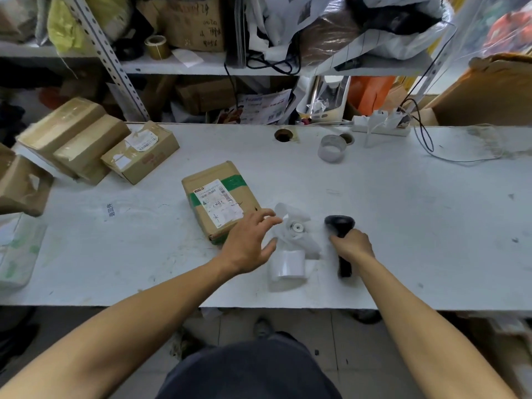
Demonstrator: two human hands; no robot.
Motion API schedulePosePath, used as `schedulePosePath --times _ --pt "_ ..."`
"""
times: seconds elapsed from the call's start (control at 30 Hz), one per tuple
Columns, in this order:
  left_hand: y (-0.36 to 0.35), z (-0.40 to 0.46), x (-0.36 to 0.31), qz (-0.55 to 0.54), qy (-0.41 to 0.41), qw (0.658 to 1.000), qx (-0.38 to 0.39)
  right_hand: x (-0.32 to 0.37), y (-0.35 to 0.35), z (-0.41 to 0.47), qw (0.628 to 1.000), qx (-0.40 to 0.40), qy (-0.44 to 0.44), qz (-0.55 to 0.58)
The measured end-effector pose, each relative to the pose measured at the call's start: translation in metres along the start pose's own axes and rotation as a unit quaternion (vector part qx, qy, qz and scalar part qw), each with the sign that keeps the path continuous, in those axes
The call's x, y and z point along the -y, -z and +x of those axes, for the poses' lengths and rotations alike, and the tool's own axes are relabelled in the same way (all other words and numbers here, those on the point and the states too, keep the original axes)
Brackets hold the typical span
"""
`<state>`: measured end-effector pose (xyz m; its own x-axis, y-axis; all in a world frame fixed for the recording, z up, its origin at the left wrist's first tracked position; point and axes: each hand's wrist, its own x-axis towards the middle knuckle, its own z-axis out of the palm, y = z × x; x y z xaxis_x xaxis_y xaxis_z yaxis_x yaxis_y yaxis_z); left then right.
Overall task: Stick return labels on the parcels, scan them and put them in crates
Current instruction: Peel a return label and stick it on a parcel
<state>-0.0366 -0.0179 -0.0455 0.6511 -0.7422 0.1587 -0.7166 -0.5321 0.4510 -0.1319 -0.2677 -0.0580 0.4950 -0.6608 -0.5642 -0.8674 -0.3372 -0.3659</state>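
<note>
On the white table [403,226], mid-front, a parcel [220,201] already carries a label; scanning and crating look still to come. The left hand [249,243] hovers spread, empty, over the label roll [293,234]. The right hand [352,244] grips the scanner [341,226]. More parcels [95,145] wait left.

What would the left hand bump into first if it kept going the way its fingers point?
Probably the roll of white labels: the left hand is open, fingertips nearly at its loose paper. Height above the table is hard to judge.
</note>
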Motion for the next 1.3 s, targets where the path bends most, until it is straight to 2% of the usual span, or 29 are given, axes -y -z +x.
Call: schedulePosePath --times 0.07,0.13,0.17,0.23,0.3,0.4,0.5,0.57,0.67,0.77,0.83,0.9,1.0,1.17,1.3 --pt "-0.01 0.001 -0.009 0.009 -0.051 0.996 0.074 -0.002 -0.012 -0.006 0.993 -0.116 0.018 -0.001" --pt "-0.018 0.002 -0.015 0.036 -0.073 0.986 0.147 0.002 -0.02 -0.017 0.963 -0.233 0.134 0.038" --pt "-0.022 0.001 -0.016 0.046 -0.076 0.981 0.175 0.006 -0.022 -0.022 0.942 -0.258 0.21 0.045" --pt "-0.026 -0.002 -0.016 0.062 -0.074 0.973 0.21 0.013 -0.025 -0.019 0.91 -0.23 0.343 0.024" --pt "-0.028 -0.008 -0.012 0.077 -0.065 0.968 0.228 0.023 -0.024 -0.014 0.906 -0.12 0.405 -0.016" --pt "-0.025 -0.013 -0.009 0.104 -0.05 0.963 0.243 0.041 -0.027 -0.006 0.912 0.038 0.39 -0.122" --pt "-0.022 -0.015 -0.005 0.111 -0.031 0.965 0.236 0.052 -0.033 0.002 0.914 0.073 0.377 -0.129" --pt "-0.019 -0.017 -0.002 0.109 0.0 0.971 0.212 0.056 -0.036 0.003 0.931 0.062 0.357 -0.055" --pt "-0.011 -0.016 -0.001 0.112 0.061 0.981 0.144 0.06 -0.037 0.001 0.951 0.083 0.261 0.141" --pt "-0.004 -0.013 0.001 0.117 0.093 0.988 0.04 0.066 -0.032 -0.009 0.92 0.176 0.165 0.31" --pt "-0.001 -0.008 0.0 0.103 0.079 0.99 -0.048 0.068 -0.027 -0.015 0.905 0.206 0.151 0.339" --pt "0.001 0.0 -0.003 0.066 0.045 0.992 -0.094 0.068 -0.022 -0.02 0.893 0.228 0.154 0.355" --pt "0.004 0.013 -0.011 -0.024 0.032 0.997 -0.072 0.069 -0.018 -0.026 0.876 0.249 0.163 0.38" --pt "0.004 0.019 -0.013 -0.142 0.095 0.984 -0.044 0.06 -0.015 -0.029 0.849 0.29 0.194 0.398" --pt "0.013 0.021 -0.01 -0.255 0.152 0.954 0.041 0.052 -0.014 -0.032 0.873 0.244 0.22 0.36"
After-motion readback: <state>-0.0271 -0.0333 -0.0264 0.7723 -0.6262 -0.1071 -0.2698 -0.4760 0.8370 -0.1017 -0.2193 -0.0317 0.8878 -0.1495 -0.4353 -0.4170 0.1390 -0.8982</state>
